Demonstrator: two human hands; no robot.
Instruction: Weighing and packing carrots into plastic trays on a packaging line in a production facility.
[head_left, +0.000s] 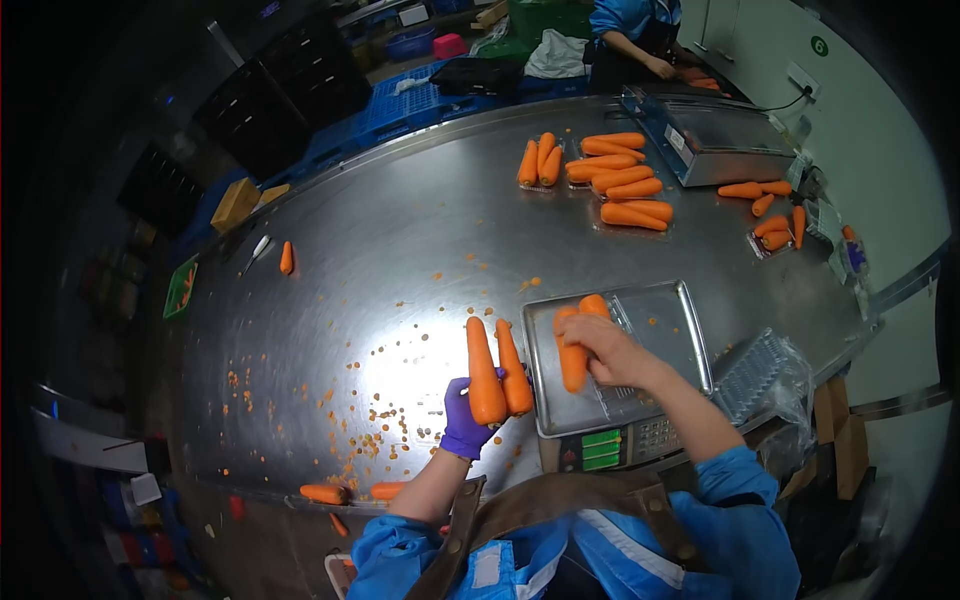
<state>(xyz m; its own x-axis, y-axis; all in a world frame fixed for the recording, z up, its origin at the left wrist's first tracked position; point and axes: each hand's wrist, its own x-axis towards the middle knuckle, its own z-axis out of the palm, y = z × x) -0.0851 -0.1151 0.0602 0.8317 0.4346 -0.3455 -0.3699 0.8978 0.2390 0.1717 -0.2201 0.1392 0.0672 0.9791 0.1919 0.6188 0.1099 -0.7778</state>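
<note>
My left hand, in a purple glove, holds two carrots, a thicker carrot and a thinner carrot, just left of a digital scale. The scale has a steel pan and a lit green display. Over this pan, my bare right hand grips a carrot, its fingers covering part of it. Another carrot shows beyond those fingers. Beneath them lies a clear plastic tray, partly hidden by the hand.
Carrots in clear trays stand at the steel table's far side, near a metal-topped machine. Empty clear trays lie right of the scale. A peeler-like tool and a carrot rest at left. Another person works beyond.
</note>
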